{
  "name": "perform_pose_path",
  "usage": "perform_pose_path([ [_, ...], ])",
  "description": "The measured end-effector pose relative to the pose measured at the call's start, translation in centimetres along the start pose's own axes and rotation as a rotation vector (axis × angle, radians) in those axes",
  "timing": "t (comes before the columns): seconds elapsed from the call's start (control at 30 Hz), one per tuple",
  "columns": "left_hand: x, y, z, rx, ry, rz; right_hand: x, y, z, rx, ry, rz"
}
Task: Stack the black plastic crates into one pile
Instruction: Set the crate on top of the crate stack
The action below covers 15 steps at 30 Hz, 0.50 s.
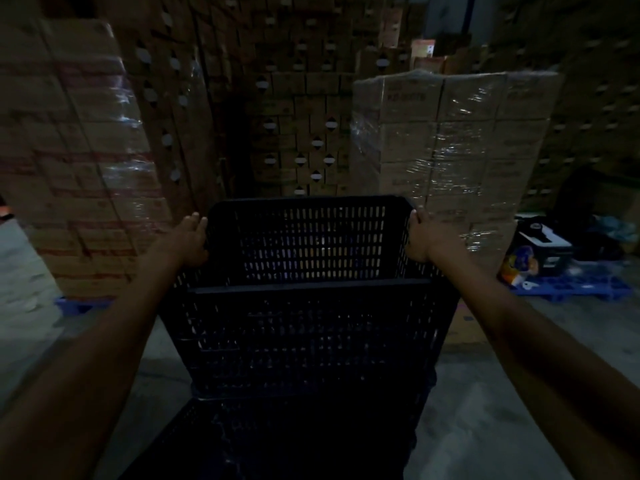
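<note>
A black slotted plastic crate [308,327] fills the middle of the head view, its open top facing me and its far wall raised. My left hand [188,239] grips its left rim and my right hand [420,237] grips its right rim, both arms stretched forward. Below it, at the bottom of the view, lies another black crate [277,441], very dark; the held crate's lower edge seems to rest on or just above it, and I cannot tell which.
Shrink-wrapped pallets of cardboard boxes stand close on the left [79,161] and right [460,150], with taller box walls behind. A blue pallet [575,289] with bags and loose items lies at the right. Grey concrete floor [491,420] shows on both sides.
</note>
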<state>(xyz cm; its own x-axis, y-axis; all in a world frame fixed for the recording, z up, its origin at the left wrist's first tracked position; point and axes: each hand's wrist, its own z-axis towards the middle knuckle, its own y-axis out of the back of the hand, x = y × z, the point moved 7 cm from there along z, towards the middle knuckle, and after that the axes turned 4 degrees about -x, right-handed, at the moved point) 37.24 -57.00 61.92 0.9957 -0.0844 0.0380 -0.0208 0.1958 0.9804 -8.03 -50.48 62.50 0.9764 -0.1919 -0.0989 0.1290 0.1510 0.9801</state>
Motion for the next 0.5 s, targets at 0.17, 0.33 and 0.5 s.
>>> perform_pose_path([
  [0.17, -0.1, -0.4, 0.5, -0.019, -0.039, 0.116, -0.3, -0.7, 0.3, -0.023, 0.015, -0.035],
  [0.33, 0.0, -0.4, 0.8, 0.006, -0.007, 0.045, 0.0, 0.2, 0.0, -0.013, 0.011, -0.058],
  [0.5, 0.6, 0.1, 0.3, 0.056, 0.021, -0.114, 0.5, 1.1, -1.4, 0.033, 0.018, -0.086],
])
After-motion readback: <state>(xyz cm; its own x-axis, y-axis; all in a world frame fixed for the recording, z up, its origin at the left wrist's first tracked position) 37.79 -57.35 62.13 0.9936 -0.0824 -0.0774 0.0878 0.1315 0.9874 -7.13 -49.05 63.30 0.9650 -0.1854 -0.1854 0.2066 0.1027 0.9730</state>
